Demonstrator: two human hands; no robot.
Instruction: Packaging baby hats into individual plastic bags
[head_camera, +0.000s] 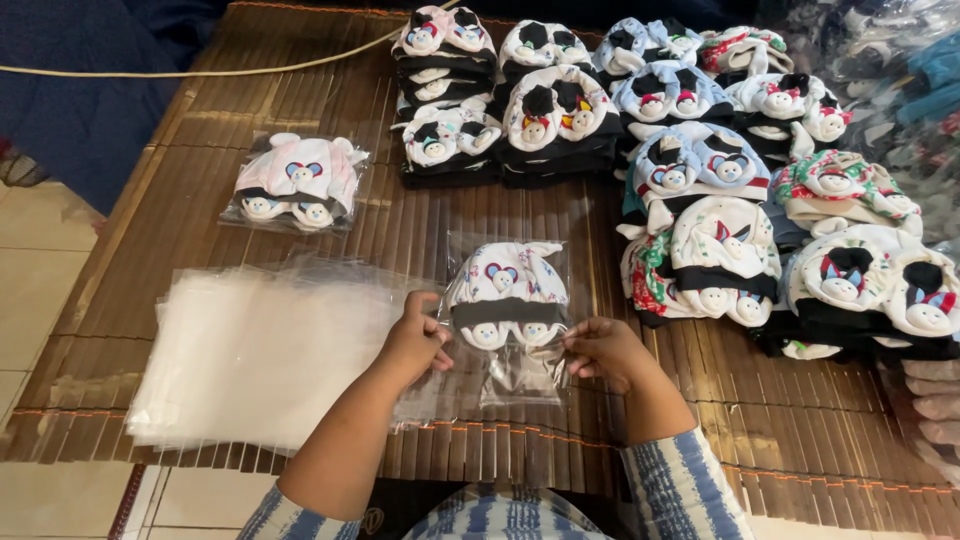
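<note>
Brown slatted bamboo mat (300, 225) covers the floor, pale tiles showing at the left edge and a dark blue cloth in the upper left of the frame. Head view only.

Centre of frame: a clear plastic bag (508, 325) lies on the mat with a folded baby hat set (505, 295) inside it, white with small bear faces and a black band. Left hand (415, 340) pinches the bag's left edge between thumb and fingers, closed on the plastic. Right hand (600, 350) pinches the right edge the same way, fingers curled shut on the film. Lower part of the bag looks empty and crinkled.

Lower left: a stack of empty clear bags (260, 350), just beside the left hand. Upper left of centre: one finished packed set (297, 185), lying apart. Upper right: many stacked unpacked hat sets (700, 170) in rows, near the right hand. A yellow cord (200, 72) crosses the top left.

Risk, as a judgement: the film is thin and slippery, so a light pinch could slip off; the set could shift or unfold inside the bag if it is pulled unevenly. The nearby piles could topple if an elbow nudges them.
</note>
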